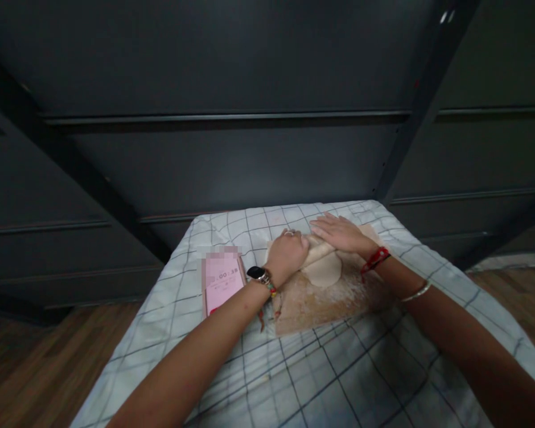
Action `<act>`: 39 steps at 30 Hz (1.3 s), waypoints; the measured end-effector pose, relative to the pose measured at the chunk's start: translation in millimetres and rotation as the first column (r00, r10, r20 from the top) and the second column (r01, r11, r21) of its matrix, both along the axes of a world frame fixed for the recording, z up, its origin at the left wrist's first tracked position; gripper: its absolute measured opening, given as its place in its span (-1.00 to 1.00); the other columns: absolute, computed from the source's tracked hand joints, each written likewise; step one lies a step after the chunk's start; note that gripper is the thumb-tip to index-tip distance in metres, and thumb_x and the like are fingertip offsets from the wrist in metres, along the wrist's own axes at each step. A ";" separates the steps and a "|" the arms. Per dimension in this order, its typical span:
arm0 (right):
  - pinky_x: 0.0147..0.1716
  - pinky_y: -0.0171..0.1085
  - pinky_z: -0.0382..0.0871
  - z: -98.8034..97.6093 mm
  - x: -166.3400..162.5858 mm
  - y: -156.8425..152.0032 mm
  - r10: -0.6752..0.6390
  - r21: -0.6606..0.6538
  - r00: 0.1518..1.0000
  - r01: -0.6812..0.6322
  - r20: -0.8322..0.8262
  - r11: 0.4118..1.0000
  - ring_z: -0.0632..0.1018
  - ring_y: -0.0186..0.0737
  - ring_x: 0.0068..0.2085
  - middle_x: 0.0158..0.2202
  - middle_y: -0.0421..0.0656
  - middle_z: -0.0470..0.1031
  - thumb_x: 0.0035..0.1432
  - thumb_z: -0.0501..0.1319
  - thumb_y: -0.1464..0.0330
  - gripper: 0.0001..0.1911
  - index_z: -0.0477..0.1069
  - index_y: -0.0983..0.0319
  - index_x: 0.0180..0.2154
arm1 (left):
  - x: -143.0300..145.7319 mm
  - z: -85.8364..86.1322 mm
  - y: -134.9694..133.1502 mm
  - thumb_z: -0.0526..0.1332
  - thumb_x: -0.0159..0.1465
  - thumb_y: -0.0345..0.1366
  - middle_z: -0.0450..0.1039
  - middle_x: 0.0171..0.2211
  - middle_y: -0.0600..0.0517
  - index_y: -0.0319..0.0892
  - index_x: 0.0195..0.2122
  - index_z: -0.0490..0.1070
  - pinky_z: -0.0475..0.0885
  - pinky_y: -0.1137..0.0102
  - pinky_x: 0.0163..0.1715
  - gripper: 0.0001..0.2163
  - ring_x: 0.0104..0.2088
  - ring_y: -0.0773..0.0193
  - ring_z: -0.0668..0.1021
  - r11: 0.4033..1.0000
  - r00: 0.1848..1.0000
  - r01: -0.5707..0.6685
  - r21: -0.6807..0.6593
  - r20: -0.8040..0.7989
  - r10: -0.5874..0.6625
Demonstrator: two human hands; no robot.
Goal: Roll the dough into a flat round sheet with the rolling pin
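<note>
A pale rolling pin (317, 252) lies across a flat, roundish sheet of dough (324, 272) on a floured wooden board (312, 309). My left hand (289, 252) is closed around the pin's left end, with a ring on one finger. Stretched out flat, my right hand (341, 233) rests over the right part of the pin, its palm hiding that end. Both hands cover the far edge of the dough.
Left of the board lies a phone (225, 282) with a pink timer screen. A white checked cloth (267, 380) covers the table. Behind it stands a dark panelled wall (249, 160); wooden floor (93, 351) shows at the sides.
</note>
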State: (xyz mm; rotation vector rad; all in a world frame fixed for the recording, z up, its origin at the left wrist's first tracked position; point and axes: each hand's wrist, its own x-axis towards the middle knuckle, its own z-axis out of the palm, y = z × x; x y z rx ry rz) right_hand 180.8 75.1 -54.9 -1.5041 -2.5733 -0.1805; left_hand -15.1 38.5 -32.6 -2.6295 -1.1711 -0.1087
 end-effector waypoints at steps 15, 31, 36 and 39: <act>0.17 0.09 0.10 -7.9 33.8 -112.6 0.050 0.040 0.990 -0.045 -0.133 0.998 0.30 -0.04 0.19 0.15 0.03 0.34 0.33 -0.15 0.30 -0.55 0.26 0.27 0.14 | 37.8 -26.6 -98.0 -0.06 0.36 -0.23 0.15 0.22 -0.33 -0.43 0.20 0.15 0.15 0.03 0.14 -0.53 0.24 -0.14 0.18 0.991 0.947 -0.133 0.035 0.300 0.116; -0.01 -0.03 0.33 14.2 52.9 -107.2 0.245 0.118 0.950 -0.225 -0.193 0.967 0.50 -0.06 -0.04 -0.10 -0.03 0.53 0.29 0.02 0.28 -0.70 0.44 0.18 -0.06 | -5.5 -8.7 -93.2 -0.07 0.39 -0.08 0.21 0.20 -0.28 -0.35 0.17 0.22 0.14 0.07 0.15 -0.52 0.24 -0.10 0.20 0.962 0.934 -0.270 0.040 0.255 0.251; -0.02 -0.05 0.29 49.6 44.7 -85.9 0.205 0.174 0.959 -0.172 -0.194 0.970 0.49 -0.06 -0.06 -0.08 -0.04 0.52 0.30 -0.03 0.28 -0.66 0.43 0.20 -0.04 | -11.7 19.6 -65.0 -0.14 0.42 -0.10 0.22 0.18 -0.28 -0.35 0.20 0.18 0.22 0.12 0.12 -0.52 0.22 -0.04 0.24 0.948 0.907 -0.316 0.036 0.305 0.291; -0.08 -0.14 0.33 55.0 34.0 -65.8 0.186 0.034 0.963 -0.183 -0.197 0.982 0.52 -0.11 -0.11 -0.12 -0.06 0.54 0.31 -0.07 0.27 -0.64 0.45 0.21 -0.08 | -12.4 24.8 -35.5 -0.16 0.43 -0.16 0.25 0.16 -0.29 -0.35 0.17 0.20 0.23 0.10 0.09 -0.55 0.20 -0.03 0.26 0.949 0.916 -0.311 0.046 0.283 0.286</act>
